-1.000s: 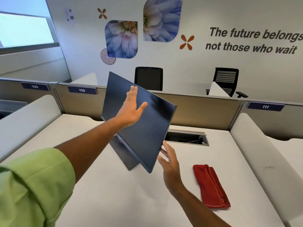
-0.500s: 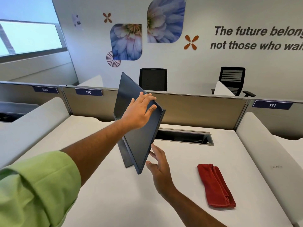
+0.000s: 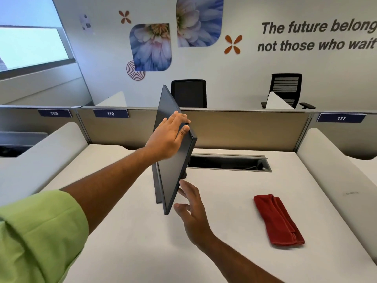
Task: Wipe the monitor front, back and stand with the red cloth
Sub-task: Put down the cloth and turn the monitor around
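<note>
White desk w/ rounded side dividers. On it: monitor on its stand, screen nearly edge-on, just beyond right hand's fingertips. Folded red cloth lies flat, well right of those fingers. Open cable tray slot sits past the fingertips, at desk's rear.

An open-plan office — white desks divided by low partitions carrying numbered plates 109, 110 and 111; black office chairs stand behind the partition; the back wall bears flower prints and a motivational slogan; a cable hatch sits near the desk's far edge.
</note>
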Motion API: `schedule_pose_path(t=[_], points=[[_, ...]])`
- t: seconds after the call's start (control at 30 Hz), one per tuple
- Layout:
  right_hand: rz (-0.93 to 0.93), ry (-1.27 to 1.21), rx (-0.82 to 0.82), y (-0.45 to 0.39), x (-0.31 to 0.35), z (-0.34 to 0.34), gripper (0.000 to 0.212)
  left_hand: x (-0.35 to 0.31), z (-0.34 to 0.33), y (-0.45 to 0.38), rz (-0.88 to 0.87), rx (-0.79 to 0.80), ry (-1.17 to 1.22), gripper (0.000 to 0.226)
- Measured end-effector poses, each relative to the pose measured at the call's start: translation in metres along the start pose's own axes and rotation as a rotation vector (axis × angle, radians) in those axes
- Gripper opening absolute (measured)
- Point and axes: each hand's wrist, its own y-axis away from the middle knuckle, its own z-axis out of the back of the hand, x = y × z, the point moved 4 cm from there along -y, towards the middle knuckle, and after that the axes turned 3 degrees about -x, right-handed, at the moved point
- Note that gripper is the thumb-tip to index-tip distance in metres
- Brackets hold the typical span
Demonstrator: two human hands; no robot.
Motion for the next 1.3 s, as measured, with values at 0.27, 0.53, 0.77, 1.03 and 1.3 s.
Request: schedule_pose_path(t=[0.27, 0.53, 0.77, 1.03, 1.3], points=[[0.025, 0.033, 0.093, 0.001, 0.0, -0.031, 0.062, 0.016, 0.014, 0.014, -0.029, -0.021, 0.113, 0.041], [0.027, 0.074, 0.205, -0.003, 0.001, -0.065, 0.065, 0.032, 0.039, 0.027, -0.041, 0.023, 0.164, 0.048], [0.036, 0.102, 0.287, -0.009, 0.0, -0.092, 0.066, 0.047, 0.064, 0.038, -0.014, 0.121, 0.151, 0.053], [0.082, 0.186, 0.359, -0.02, 0.012, -0.124, 0.083, 0.068, 0.091, 0.044, 0.0, 0.237, -0.083, 0.042], [0.065, 0.257, 0.426, -0.044, 0.02, -0.151, 0.121, 0.085, 0.111, 0.056, 0.028, 0.264, -0.141, 0.046]])
